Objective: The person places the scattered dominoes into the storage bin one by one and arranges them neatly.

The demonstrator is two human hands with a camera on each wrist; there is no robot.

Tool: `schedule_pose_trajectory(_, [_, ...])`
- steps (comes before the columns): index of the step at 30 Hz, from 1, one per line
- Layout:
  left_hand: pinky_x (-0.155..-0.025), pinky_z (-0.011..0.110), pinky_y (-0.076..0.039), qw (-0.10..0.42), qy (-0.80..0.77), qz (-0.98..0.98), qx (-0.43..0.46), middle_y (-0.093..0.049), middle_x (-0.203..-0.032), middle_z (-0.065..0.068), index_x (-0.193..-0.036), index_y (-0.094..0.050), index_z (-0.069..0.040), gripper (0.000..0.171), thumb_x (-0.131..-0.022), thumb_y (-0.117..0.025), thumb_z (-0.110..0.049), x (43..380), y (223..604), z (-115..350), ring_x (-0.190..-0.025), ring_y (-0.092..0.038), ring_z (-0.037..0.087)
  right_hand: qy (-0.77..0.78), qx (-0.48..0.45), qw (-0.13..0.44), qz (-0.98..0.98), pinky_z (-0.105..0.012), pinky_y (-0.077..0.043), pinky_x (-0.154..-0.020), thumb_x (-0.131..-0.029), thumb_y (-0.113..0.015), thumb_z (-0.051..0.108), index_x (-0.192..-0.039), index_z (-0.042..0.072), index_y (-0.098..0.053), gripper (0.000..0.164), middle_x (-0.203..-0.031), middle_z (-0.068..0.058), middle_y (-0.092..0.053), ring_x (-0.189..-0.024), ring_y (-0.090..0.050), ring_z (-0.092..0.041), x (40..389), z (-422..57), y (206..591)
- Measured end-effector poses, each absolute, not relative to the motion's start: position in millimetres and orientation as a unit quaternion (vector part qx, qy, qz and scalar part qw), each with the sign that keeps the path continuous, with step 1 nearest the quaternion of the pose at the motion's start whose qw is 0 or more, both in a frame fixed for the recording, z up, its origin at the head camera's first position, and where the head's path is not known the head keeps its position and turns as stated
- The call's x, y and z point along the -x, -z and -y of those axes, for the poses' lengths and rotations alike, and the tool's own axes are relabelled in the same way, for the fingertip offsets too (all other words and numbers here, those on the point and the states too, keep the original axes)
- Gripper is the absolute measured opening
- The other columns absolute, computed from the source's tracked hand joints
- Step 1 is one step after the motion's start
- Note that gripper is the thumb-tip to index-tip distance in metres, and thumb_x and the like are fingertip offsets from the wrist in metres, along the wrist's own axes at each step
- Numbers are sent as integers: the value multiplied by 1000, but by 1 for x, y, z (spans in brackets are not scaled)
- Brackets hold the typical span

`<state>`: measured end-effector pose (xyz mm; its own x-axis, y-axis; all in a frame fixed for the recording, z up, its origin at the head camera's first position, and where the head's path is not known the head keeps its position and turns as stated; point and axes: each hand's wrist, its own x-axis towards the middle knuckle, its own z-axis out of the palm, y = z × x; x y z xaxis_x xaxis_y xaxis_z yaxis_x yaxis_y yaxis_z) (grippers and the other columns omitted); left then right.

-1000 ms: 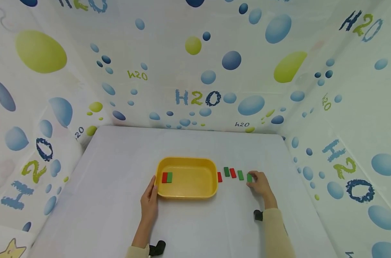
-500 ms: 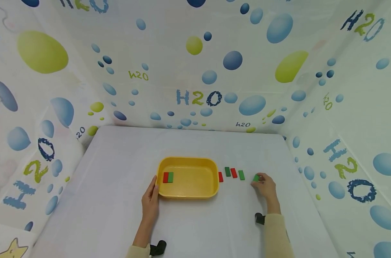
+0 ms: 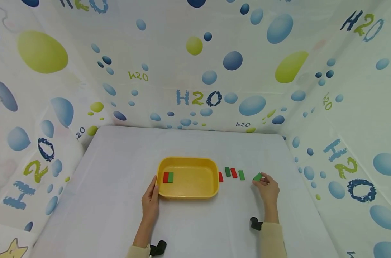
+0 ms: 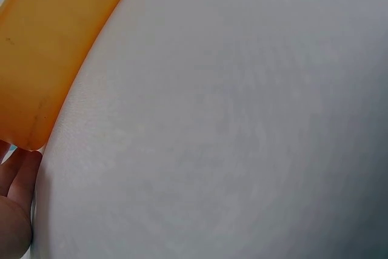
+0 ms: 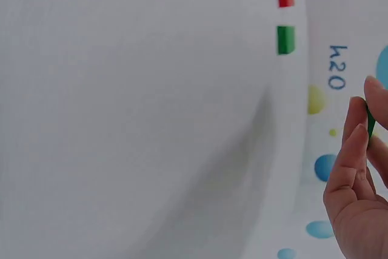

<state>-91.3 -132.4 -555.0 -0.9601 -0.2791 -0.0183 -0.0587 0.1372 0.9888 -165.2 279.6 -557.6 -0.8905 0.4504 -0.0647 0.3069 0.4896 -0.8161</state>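
A yellow tray (image 3: 195, 195) stands on the white table, with a red block (image 3: 165, 177) and a green block (image 3: 171, 177) side by side in its left part. My left hand (image 3: 149, 202) touches the tray's left wall with nearly straight fingers; the left wrist view shows the fingers at the tray's lower end. Pinched between thumb and fingertips of my right hand (image 3: 268, 188) is a thin green block (image 3: 257, 176), held at a slant to the right of the block row. In the right wrist view this green block (image 5: 371, 122) appears edge-on.
Right of the tray runs a loose row: a red block (image 3: 220, 177) by its wall, a dark green block (image 3: 227, 171), another red block (image 3: 234, 173) and a lighter green block (image 3: 241, 175). A sheet printed with bubbles (image 3: 252, 105) surrounds the table.
My right hand has picked the end green block from the row, moved it rightward and turned it to a slant. The left hand and tray stay in place.
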Motion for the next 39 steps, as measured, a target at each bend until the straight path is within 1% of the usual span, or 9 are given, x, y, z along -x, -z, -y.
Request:
schedule_pose_trajectory(4, [-100,-4,-25,85,647,749,-114,-38,-156,7,-150,-39,-8,45,-106,-41,-16,91,555,132,-146,-30,25,-488,209,97,842,-3,-43,-62,-80,-78,7,-133,2,-59,56,-112,-18,-61,-79,-56,7,166,-266,546])
schedule_pose_trajectory(6, [-100,-3,-26,86,647,749,-114,-38,-156,8,-150,-39,-8,45,-106,-41,-16,91,555,132,-146,-31,26,-504,198,103,834,-3,-44,-62,-80,-78,5,-133,1,-58,56,-110,-18,-60,-76,-53,12,166,-259,540])
schedule_pose_trajectory(8, [-100,-3,-26,85,647,749,-114,-37,-156,8,-150,-39,-9,45,-106,-41,-16,92,555,133,-146,-30,26,-513,189,108,831,-3,-45,-62,-80,-78,5,-132,2,-59,56,-108,-17,-60,-75,-53,12,168,-251,534])
schedule_pose_trajectory(13, [-99,-4,-25,81,647,749,-115,-37,-157,6,-151,-38,-10,45,-106,-41,-17,92,555,133,-146,-30,24,-534,156,118,823,-3,-47,-64,-79,-78,1,-131,3,-61,54,-106,-18,-60,-76,-56,9,172,-232,523])
schedule_pose_trajectory(16, [-99,-4,-25,81,645,751,-115,-37,-157,7,-151,-38,-9,45,-106,-41,-17,91,554,134,-146,-30,25,-543,134,118,820,-4,-48,-66,-79,-78,0,-129,3,-62,53,-106,-20,-61,-79,-59,4,176,-219,519])
schedule_pose_trajectory(22, [-99,-4,-25,79,645,751,-117,-36,-157,7,-151,-38,-9,46,-106,-41,-17,91,554,134,-146,-30,25,-543,102,110,826,-6,-50,-66,-79,-79,2,-128,5,-64,51,-105,-18,-63,-88,-65,-20,182,-194,516])
schedule_pose_trajectory(25, [-99,-5,-25,78,646,750,-117,-36,-157,6,-151,-37,-9,46,-106,-41,-16,91,554,134,-147,-30,24,-540,82,109,831,-7,-51,-65,-78,-80,4,-126,5,-65,51,-103,-18,-65,-87,-66,-25,184,-181,517])
schedule_pose_trajectory(32, [-99,-5,-25,80,647,749,-117,-37,-157,6,-151,-38,-9,46,-106,-41,-17,90,554,134,-146,-30,25,-546,37,83,833,-10,-51,-66,-77,-81,3,-125,6,-65,51,-102,-16,-65,-83,-62,-21,188,-148,519])
schedule_pose_trajectory(39, [-100,-4,-26,84,649,746,-120,-38,-156,7,-150,-39,-8,45,-106,-42,-17,92,558,133,-146,-31,25,-536,-1,79,840,-14,-52,-67,-77,-82,7,-123,7,-67,49,-98,-13,-67,-81,-61,-18,192,-125,525])
